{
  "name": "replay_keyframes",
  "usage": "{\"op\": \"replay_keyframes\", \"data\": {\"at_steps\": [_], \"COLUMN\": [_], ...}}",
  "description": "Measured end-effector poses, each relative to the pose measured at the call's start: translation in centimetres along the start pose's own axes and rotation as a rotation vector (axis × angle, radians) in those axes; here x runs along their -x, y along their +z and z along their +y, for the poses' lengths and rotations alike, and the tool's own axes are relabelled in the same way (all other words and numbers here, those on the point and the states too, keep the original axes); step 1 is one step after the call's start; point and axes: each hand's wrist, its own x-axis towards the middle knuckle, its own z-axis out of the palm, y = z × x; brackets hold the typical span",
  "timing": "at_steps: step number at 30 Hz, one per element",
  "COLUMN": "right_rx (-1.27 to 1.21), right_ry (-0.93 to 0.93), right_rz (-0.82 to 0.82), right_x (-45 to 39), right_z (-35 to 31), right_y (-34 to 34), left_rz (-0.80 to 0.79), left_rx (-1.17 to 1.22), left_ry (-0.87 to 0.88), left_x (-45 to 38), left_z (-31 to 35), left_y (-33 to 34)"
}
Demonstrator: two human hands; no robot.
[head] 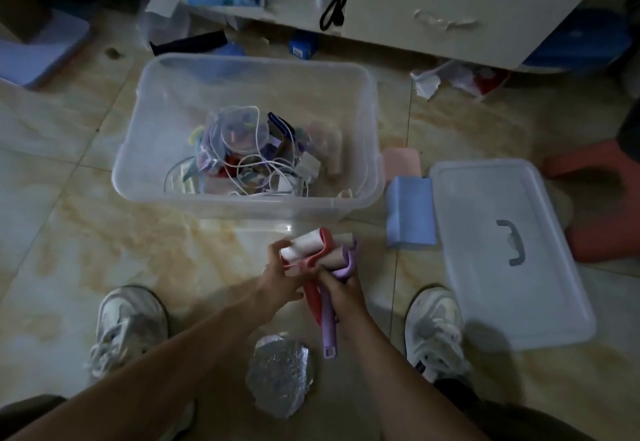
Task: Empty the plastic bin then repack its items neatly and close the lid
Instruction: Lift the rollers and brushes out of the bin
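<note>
A clear plastic bin (149, 150) stands open on the tiled floor, holding a tangle of white cables (263, 167), small packets and a pink item. Its clear lid (491, 267) with a grey handle lies flat to the right. In front of the bin, my left hand (280, 278) grips a red lint roller (308, 253) near its white roll. My right hand (341, 288) holds a purple lint roller (329, 323) by its handle, pressed against the red one.
A blue folded cloth (410, 212) and a pink one (401, 162) lie between bin and lid. A silver foil piece (280, 375) sits between my two shoes. White cabinets and clutter line the far side. A red stool (602, 205) stands at the right.
</note>
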Motion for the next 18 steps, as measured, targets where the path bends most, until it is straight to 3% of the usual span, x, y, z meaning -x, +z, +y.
{"op": "replay_keyframes", "data": {"at_steps": [9,16,18], "right_rx": [-0.042,-0.032,0.175], "right_ry": [0.059,-0.037,-0.081], "right_rz": [-0.024,0.162,0.227], "right_x": [-3.8,-4.0,-4.1], "right_z": [2.3,0.8,0.9], "right_y": [0.1,0.3,0.1], "left_rz": [0.105,0.186,0.258], "left_rx": [-0.197,-0.386,-0.474], "left_ry": [0.072,0.166,0.198], "left_x": [-2.7,-2.7,-2.8], "left_z": [-2.7,-1.5,-1.4], "left_y": [-0.8,0.5,0.6]}}
